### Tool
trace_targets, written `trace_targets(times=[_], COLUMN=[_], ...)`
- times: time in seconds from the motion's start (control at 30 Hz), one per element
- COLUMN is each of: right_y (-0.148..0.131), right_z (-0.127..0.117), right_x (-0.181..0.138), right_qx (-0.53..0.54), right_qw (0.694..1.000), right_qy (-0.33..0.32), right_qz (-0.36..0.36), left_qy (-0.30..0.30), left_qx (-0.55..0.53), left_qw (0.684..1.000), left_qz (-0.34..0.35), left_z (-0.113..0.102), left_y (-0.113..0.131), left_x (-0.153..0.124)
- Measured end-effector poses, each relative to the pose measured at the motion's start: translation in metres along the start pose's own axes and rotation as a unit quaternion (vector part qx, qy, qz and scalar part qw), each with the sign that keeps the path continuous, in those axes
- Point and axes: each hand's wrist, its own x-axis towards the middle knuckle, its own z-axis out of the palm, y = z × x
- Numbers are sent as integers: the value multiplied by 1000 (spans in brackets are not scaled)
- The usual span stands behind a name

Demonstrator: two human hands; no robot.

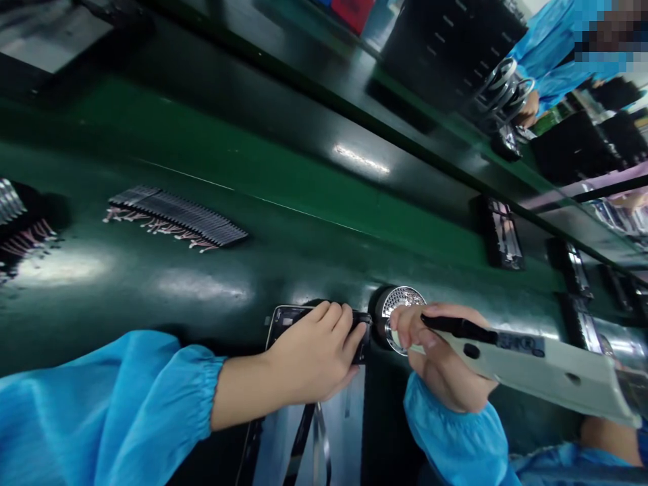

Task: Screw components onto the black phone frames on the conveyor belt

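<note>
My left hand lies over the upper end of a flat, black-framed device, fingers curled together onto it. A dark strip and a shiny metal strip, resembling tweezers, run out from beneath this palm; whether I hold them is hidden. In my right hand is a pale green electric screwdriver with a black lever, gripped near its front end. That end points at a round metal dish with a perforated top, just right of the device. The screwdriver's tip is hidden by my fingers.
A row of thin dark parts with pinkish wires lies on the green bench. Another wired stack stands far left. Several black devices sit at right. Beyond the raised shelf, a co-worker's blue sleeve shows near black boxes.
</note>
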Motion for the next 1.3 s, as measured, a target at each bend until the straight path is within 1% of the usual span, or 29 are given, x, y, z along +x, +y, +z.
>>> trace_targets(times=[0.53, 0.73, 0.83, 0.9, 0.97, 1.07, 1.2, 1.3], right_y=[8, 12, 6, 1, -1, 7, 29, 39], right_z=[1, 2, -8, -20, -34, -47, -51, -53], right_x=[2, -2, -1, 2, 6, 14, 23, 25], right_qx=[33, 35, 30, 20, 5, -9, 3, 2], right_qw=[999, 999, 999, 998, 994, 987, 987, 987], right_qy=[-13, -10, -4, 22, 66, 130, 149, 154], right_qz=[-9, -19, -33, -62, -91, -95, -65, -51], left_qy=[1, -35, -62, -79, -86, -82, -67, -51], left_qx=[-7, -9, -10, -12, -18, -29, -33, -27], left_qw=[1000, 999, 998, 997, 996, 996, 997, 998], left_qz=[-9, -9, -9, -14, -16, -5, -1, -2], left_z=[-4, -7, -11, -13, -14, -13, -12, -11], left_y=[1, 0, 0, 0, 0, -1, -3, -3], left_x=[1, 4, 8, 10, 11, 12, 12, 11])
